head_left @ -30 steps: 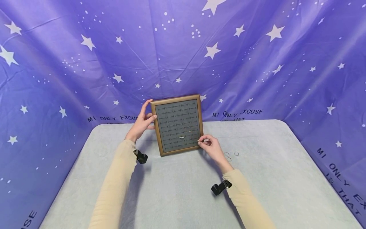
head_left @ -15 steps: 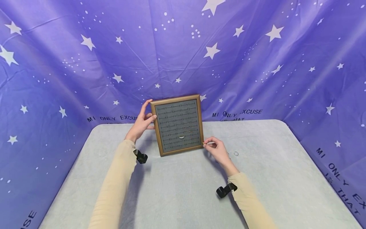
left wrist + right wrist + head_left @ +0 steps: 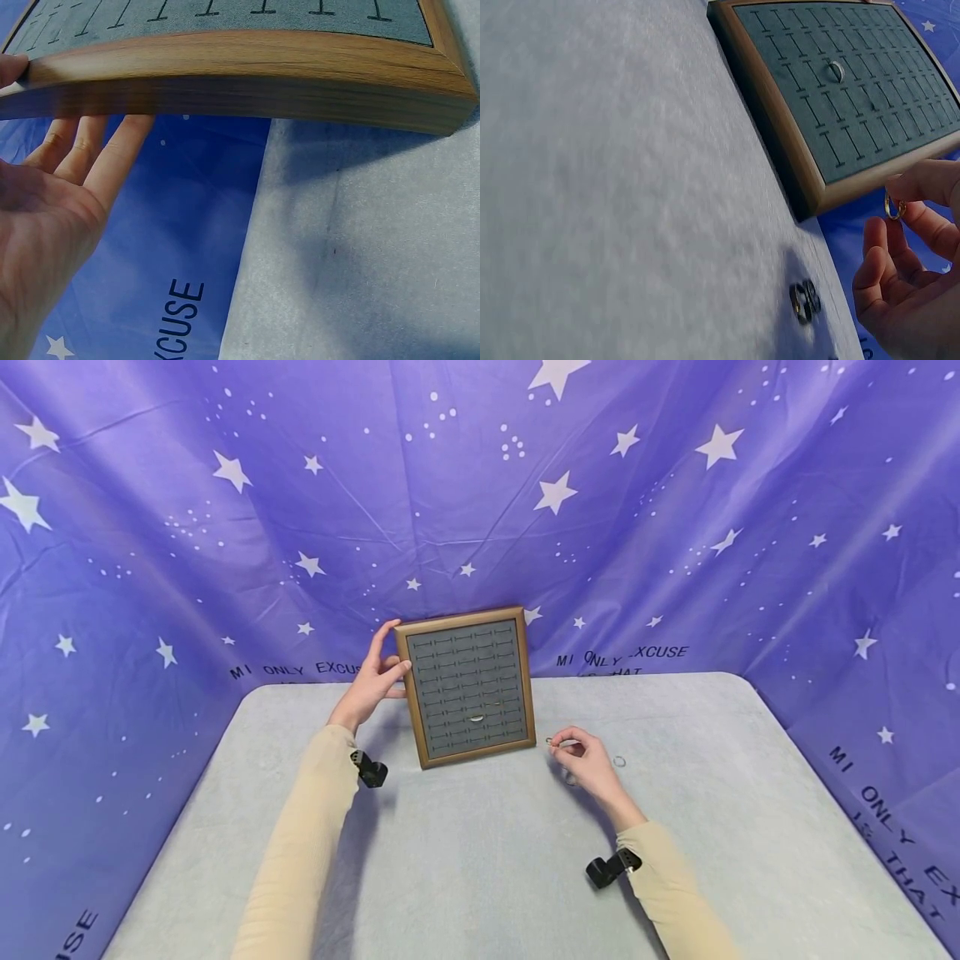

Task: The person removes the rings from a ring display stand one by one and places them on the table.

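Note:
A ring display board (image 3: pixel 468 685) with a wooden frame and grey slotted padding stands tilted up at the back of the table. My left hand (image 3: pixel 365 690) grips its left side, thumb at the front edge and other fingers behind, as the left wrist view also shows. A silver ring (image 3: pixel 836 71) sits in one slot, and a thin gold-coloured one (image 3: pixel 492 703) shows in another. Just right of the board's lower corner, my right hand (image 3: pixel 588 765) pinches a gold ring (image 3: pixel 893 205) between thumb and index finger, apart from the frame.
Loose rings lie on the grey tabletop: one ring (image 3: pixel 619 761) right of my right hand, another ring (image 3: pixel 570 779) partly hidden under it. A purple star-patterned cloth (image 3: pixel 480 510) rises behind the table and along both sides.
My right hand has drawn back to the right from the board's lower right corner, with the gold ring still pinched. My left hand and the board have stayed in place.

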`<action>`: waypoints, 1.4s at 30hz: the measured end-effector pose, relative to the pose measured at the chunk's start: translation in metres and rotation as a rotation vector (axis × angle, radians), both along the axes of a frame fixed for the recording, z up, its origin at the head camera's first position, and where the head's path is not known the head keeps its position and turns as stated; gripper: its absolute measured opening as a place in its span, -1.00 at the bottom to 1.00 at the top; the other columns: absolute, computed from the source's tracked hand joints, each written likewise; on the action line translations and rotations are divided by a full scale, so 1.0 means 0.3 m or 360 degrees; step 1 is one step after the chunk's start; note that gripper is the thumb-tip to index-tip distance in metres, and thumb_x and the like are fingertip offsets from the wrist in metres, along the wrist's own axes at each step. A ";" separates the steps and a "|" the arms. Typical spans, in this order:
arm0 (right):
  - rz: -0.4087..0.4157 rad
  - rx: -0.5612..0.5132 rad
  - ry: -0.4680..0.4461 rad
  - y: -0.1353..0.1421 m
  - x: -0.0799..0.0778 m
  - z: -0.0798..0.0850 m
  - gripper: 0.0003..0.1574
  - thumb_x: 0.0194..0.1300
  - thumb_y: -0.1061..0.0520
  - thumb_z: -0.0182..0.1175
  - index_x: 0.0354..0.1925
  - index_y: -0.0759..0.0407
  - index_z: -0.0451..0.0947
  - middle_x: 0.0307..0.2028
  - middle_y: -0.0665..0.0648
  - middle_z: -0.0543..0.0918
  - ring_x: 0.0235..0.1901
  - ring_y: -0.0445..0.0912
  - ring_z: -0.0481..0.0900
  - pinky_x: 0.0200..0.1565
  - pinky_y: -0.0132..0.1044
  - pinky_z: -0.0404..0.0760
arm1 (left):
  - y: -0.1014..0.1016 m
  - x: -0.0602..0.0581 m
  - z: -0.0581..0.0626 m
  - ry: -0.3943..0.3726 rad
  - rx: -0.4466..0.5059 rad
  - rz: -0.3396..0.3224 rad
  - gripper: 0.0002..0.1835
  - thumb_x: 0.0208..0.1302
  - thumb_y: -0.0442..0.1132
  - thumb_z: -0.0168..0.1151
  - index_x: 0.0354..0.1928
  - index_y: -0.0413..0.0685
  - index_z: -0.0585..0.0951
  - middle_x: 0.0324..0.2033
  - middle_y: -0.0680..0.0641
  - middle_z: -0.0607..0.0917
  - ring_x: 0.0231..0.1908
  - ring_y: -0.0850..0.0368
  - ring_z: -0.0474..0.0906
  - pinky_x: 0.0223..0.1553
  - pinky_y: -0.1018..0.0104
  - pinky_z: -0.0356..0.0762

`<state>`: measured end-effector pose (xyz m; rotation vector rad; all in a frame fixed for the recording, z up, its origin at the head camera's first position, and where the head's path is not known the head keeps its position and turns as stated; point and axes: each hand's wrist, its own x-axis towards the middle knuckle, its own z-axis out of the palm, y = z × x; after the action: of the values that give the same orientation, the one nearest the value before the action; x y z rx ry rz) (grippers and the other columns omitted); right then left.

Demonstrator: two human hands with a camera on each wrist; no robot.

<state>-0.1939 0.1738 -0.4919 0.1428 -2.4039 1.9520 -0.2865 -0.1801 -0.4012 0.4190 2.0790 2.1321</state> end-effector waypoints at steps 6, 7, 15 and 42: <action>-0.0028 0.0061 0.0010 0.039 0.009 0.002 -0.84 0.22 0.39 0.23 -0.22 0.47 0.50 -0.19 0.42 0.61 -0.45 -0.11 0.55 -0.55 -0.40 0.45 | -0.003 -0.003 0.000 0.0004 -0.0035 0.0005 -0.22 0.42 -0.39 0.04 0.49 0.42 -0.01 0.01 -0.42 0.50 -0.17 0.00 0.61 -0.15 -0.17 0.59; -0.0033 0.0059 0.0000 0.044 0.011 0.003 -0.84 0.22 0.40 0.22 -0.21 0.47 0.50 -0.18 0.43 0.61 -0.46 -0.09 0.55 -0.58 -0.39 0.44 | -0.003 -0.004 0.000 0.0006 -0.0042 0.0005 -0.22 0.42 -0.38 0.04 0.49 0.42 -0.01 0.02 -0.42 0.50 -0.16 0.00 0.60 -0.15 -0.16 0.60; -0.0057 0.0053 -0.0032 0.091 0.020 -0.001 -0.85 0.22 0.40 0.22 -0.22 0.47 0.49 -0.20 0.48 0.60 -0.62 -0.11 0.49 -0.65 -0.40 0.40 | -0.001 -0.006 0.002 0.0011 -0.0027 -0.0008 -0.22 0.42 -0.39 0.04 0.49 0.38 -0.02 0.01 -0.42 0.49 -0.15 -0.02 0.60 -0.17 -0.12 0.62; -0.0118 0.0124 -0.0082 0.232 0.060 -0.023 -0.78 0.25 0.36 0.24 -0.17 0.49 0.48 -0.32 0.30 0.63 -0.59 -0.17 0.49 -0.67 -0.38 0.45 | -0.012 -0.050 -0.067 0.0060 -0.0069 0.0064 -0.23 0.43 -0.37 0.06 0.43 0.60 0.06 -0.01 -0.39 0.54 -0.17 -0.02 0.60 -0.25 -0.06 0.65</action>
<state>-0.1760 0.2435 -0.4989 0.0056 -2.4800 1.8542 -0.3014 -0.1836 -0.4213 0.4188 2.1677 2.1132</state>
